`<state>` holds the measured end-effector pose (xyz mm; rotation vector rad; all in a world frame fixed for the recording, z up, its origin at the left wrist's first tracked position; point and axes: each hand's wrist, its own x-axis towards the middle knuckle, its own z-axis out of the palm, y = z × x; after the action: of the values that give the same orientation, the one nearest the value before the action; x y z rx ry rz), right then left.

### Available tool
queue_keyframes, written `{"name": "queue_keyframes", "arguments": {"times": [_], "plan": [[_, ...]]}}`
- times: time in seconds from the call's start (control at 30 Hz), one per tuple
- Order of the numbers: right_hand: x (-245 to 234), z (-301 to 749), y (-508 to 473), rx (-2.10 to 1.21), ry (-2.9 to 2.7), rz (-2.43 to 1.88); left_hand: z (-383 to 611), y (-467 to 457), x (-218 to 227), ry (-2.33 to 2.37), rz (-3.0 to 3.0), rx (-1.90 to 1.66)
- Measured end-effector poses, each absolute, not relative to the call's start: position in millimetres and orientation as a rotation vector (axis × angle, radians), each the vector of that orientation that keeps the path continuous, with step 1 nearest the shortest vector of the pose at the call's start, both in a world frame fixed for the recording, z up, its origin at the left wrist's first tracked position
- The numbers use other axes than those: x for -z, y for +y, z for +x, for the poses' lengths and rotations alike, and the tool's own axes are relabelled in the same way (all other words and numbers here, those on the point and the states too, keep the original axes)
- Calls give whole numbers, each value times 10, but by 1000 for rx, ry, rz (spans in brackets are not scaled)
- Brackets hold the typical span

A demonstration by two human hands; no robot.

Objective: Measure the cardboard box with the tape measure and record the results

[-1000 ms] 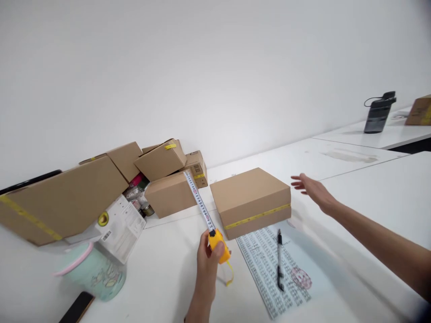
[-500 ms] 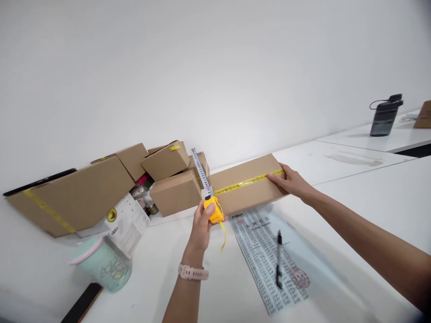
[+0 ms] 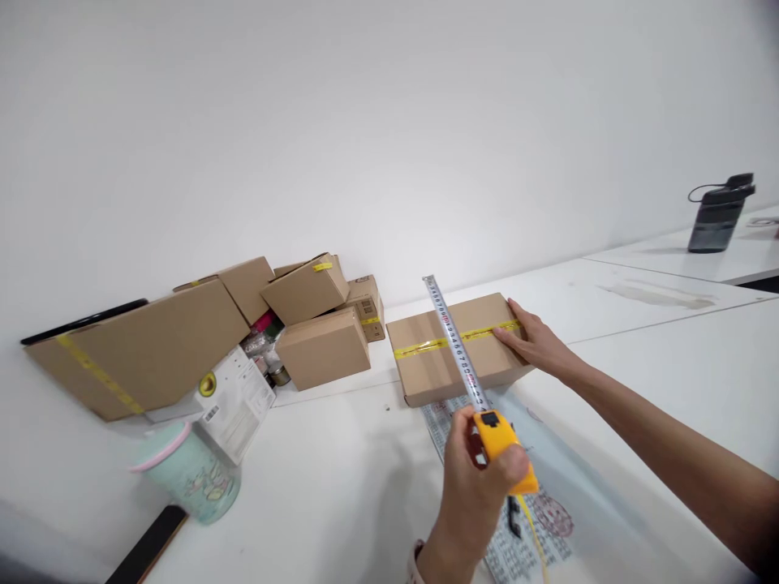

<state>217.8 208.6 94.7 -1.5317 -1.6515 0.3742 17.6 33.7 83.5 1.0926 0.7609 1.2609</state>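
Note:
A yellow tape measure [image 3: 506,448] is gripped in my left hand [image 3: 468,491], thumb on its side. Its metal blade [image 3: 454,337] sticks out away from me, passing in front of a cardboard box [image 3: 426,377] with yellow tape along its top; whether blade and box touch I cannot tell. My right hand [image 3: 539,337] holds the box by its right end, thumb on top near the yellow tape. Under the box's near edge lies a printed blue-white document sleeve [image 3: 438,426]. A black pen [image 3: 513,519] on it is mostly hidden by my left hand and the tape measure.
Several cardboard boxes [image 3: 322,349] are piled along the wall on the left. A white printed package [image 3: 237,405] and a mint-green cup [image 3: 198,478] stand near them. At far right is a dark water bottle [image 3: 718,217] on another white table.
My left hand has moved right and toward me with the tape measure, so its blade now crosses the box instead of lying at its left end. My right hand stays on the box.

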Motion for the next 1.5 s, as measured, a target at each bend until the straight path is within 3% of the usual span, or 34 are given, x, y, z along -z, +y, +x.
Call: {"name": "queue_keyframes", "arguments": {"times": [0.27, 0.57, 0.97, 1.2, 1.5], "plan": [[-1260, 2314, 2116, 58, -2006, -1644, 359, 381, -566, 861, 1100, -1214], [-1729, 2251, 2373, -222, -2400, -1579, 493, 382, -478, 848, 995, -1215], [-1411, 1894, 2474, 41, -2106, -1446, 636, 319, -452, 813, 821, -1223], [-1403, 1841, 2457, 202, -2204, -1334, 652, 333, -465, 772, 787, -1230], [-1412, 1855, 2451, 203, -2220, -1360, 658, 330, -412, 831, 822, -1206]]}}
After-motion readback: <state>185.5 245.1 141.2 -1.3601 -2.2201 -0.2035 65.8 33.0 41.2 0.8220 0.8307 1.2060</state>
